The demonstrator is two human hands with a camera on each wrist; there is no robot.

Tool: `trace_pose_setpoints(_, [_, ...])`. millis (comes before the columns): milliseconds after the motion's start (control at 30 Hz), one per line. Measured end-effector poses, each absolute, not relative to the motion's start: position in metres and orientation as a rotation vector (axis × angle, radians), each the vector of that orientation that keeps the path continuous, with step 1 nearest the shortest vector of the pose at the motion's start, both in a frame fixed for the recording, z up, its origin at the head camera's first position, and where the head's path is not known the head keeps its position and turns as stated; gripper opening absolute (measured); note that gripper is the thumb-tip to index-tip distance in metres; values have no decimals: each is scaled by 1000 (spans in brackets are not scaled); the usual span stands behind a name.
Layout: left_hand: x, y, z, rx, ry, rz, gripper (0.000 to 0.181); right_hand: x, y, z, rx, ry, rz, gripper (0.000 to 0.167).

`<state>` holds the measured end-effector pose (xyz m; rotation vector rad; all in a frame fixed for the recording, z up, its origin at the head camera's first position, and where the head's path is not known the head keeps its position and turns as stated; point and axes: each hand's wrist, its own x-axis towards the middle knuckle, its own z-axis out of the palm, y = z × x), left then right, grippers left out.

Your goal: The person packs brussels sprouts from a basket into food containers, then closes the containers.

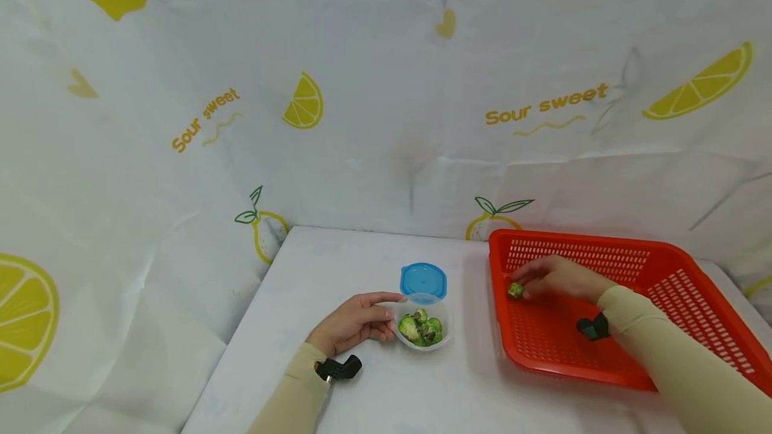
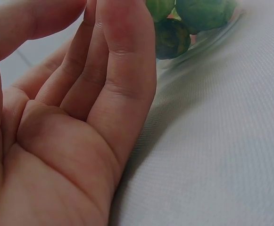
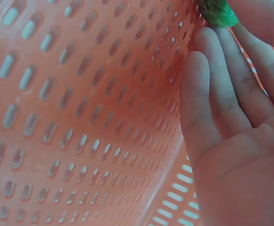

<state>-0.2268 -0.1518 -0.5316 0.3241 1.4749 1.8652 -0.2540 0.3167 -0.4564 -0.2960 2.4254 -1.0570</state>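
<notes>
A small clear bowl (image 1: pixel 447 319) with several Brussels sprouts (image 1: pixel 421 327) inside stands on the white table. Beside its left wall rests my left hand (image 1: pixel 356 320), fingers loosely bent and fingertips at the bowl; no grip round it shows. In the left wrist view, sprouts (image 2: pixel 205 13) appear beyond those fingers. My right hand (image 1: pixel 557 277) reaches inside a red plastic basket (image 1: pixel 545 365) and pinches one Brussels sprout (image 1: pixel 515 291) at its fingertips, near the left wall. The right wrist view shows this sprout (image 3: pixel 218 12) between thumb and fingers, partly cut off by the frame.
A blue lid (image 1: pixel 423 280) lies on the table (image 1: pixel 344 266) just behind the bowl. The basket's slotted walls (image 3: pixel 80 94) rise around my right hand. Behind the table hangs a white cloth (image 1: pixel 374 173) printed with lemons.
</notes>
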Motion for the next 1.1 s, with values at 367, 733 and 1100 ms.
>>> trace_pose_setpoints(367, [-225,-151,-529,323,1487,1868,51,-255,310,-454,-326,2473,-987,36])
trace_pose_setpoints(733, [-226,-146,-531,341,1487,1855,52,-250,316,-457,-243,2449,-990,35])
trace_pose_setpoints(1100, [-226,-151,-530,317,1498,1870,49,-257,312,-453,-284,2478,-974,32])
